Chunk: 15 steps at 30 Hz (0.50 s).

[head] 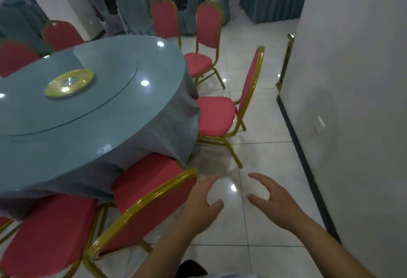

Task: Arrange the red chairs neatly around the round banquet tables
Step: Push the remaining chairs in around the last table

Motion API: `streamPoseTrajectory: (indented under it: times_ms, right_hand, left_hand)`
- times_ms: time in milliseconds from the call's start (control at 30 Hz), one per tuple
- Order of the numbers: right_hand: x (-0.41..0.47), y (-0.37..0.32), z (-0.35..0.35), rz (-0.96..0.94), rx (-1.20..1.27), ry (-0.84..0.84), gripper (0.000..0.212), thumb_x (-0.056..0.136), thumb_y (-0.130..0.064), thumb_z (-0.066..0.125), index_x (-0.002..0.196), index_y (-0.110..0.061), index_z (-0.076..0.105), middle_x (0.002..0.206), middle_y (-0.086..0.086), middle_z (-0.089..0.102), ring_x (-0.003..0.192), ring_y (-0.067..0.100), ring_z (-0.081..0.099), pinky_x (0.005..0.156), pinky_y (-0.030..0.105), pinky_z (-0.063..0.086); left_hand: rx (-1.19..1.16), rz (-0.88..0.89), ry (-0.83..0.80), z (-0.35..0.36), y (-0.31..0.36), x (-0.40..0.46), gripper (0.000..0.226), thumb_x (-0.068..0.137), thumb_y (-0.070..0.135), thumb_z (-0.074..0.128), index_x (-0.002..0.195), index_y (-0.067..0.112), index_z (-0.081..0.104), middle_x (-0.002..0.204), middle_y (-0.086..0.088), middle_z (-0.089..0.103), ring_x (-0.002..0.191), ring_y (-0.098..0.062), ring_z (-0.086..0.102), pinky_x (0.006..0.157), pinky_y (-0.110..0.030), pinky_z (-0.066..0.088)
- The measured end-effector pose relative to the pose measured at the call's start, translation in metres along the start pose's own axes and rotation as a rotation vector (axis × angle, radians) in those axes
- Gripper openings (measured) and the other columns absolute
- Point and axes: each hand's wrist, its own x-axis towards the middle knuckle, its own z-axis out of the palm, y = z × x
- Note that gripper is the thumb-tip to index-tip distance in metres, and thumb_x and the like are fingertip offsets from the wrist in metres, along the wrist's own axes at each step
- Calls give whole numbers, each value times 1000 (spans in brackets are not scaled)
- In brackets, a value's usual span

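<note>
Hands free, left hand and right hand spread, gripping nothing, just beside nearest red chair at 7 o'clock, tucked under round table; next chair at 1 o'clock.

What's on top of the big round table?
On the round table lies a blue-grey cloth, a glass turntable and a yellow disc in its middle. The cloth hides the tabletop and legs.

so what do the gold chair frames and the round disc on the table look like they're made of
Gold chair frame: likely painted metal tubing, glossy with bright highlights. Large round disc on the table: apparently clear glass, mirroring the ceiling lights, cloth visible through it.
</note>
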Motion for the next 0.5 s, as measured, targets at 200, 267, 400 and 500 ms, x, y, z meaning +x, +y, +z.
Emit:
streamPoseTrajectory:
  times_ms: [200, 267, 400, 500]
  right_hand:
    - [29, 23, -51, 22, 90, 36, 53, 92, -33, 67, 140, -37, 47, 135, -22, 41, 123, -4, 35, 101, 19, 30]
    - [47, 31, -65, 31, 104, 47, 52, 91, -33, 67, 139, -37, 47, 135, -22, 42, 122, -5, 36, 99, 17, 30]
    - [95, 49, -101, 64, 117, 53, 54, 92, -28, 68, 141, -32, 47, 138, -18, 43, 120, -4, 39, 78, -4, 35]
    - [147, 58, -141, 99, 122, 57, 55, 92, -27, 68, 142, -31, 46, 140, -17, 42, 118, -5, 40, 75, -6, 35]
  left_hand:
    - [-4, -71, -81, 11, 17, 50, 67, 91, 25, 65, 149, 34, 35, 153, 10, 35, 139, -7, 34, 108, -19, 33]
    - [-24, -98, -93, 13, 26, 77, 66, 91, 24, 65, 149, 33, 34, 153, 10, 34, 142, -9, 30, 113, -27, 29]
    - [-53, -148, -120, 25, 42, 151, 68, 91, 27, 66, 150, 34, 33, 153, 9, 33, 140, -11, 33, 112, -28, 31]
    - [-91, -174, -124, 35, 57, 228, 71, 89, 29, 70, 151, 31, 33, 153, 4, 35, 138, -14, 36, 113, -34, 35]
